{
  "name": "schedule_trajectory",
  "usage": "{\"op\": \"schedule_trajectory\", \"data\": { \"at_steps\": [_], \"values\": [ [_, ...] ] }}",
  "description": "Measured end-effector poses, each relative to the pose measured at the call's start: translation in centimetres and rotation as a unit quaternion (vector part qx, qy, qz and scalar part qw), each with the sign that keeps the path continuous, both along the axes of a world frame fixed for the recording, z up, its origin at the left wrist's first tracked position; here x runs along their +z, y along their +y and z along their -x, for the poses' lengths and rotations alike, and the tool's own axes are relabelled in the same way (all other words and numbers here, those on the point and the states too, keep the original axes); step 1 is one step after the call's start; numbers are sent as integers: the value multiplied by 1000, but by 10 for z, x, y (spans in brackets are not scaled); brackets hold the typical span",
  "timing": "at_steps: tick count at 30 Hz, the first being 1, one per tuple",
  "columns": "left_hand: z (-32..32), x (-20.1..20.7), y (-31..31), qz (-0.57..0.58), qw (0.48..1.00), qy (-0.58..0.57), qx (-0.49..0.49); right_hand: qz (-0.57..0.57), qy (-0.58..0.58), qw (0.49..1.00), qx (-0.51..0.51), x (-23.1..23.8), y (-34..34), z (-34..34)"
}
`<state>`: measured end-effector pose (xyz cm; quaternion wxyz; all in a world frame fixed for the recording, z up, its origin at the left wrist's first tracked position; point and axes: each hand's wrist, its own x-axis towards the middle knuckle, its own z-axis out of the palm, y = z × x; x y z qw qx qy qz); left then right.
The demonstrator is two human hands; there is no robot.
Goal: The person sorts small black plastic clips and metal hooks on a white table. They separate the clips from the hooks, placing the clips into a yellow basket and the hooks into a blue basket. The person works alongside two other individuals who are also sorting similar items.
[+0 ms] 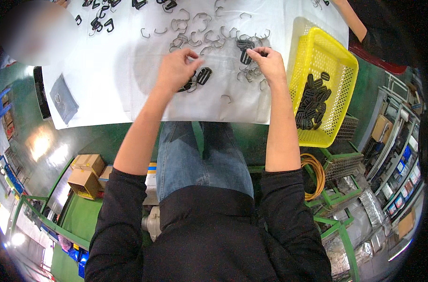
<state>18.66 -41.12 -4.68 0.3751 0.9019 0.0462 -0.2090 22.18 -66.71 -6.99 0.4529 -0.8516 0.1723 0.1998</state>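
As the white table has the yellow basket at its right edge, presumably for reach, left hand and right hand are at black buckles near wire rings, can't tell whether either's clamped.

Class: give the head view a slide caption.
Left hand and right hand over a white cloth scattered with black buckles and curved grey clips; yellow basket at right.
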Motion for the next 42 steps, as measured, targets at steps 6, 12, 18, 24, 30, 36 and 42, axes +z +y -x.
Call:
{"op": "schedule_trajectory", "data": {
  "at_steps": [6,12,18,24,30,36,42],
  "values": [
    [28,6,-28,-140,986,-26,-84,-317,48,921,-220,3,-19,17],
    [-9,3,-1,244,949,165,115,-349,63,908,-223,9,-24,25],
    [-28,20,15,322,932,122,113,-601,15,721,-344,25,-24,36],
    [-31,25,36,286,936,159,130,-197,-7,979,-61,4,-17,-5],
    [-35,22,35,350,900,180,185,255,10,954,159,15,12,-17],
    [-27,23,31,642,704,220,211,-93,54,994,-20,38,-5,-17],
    [-32,42,-38,561,773,260,144,-220,-44,960,-168,66,-32,25]
  ]
}}
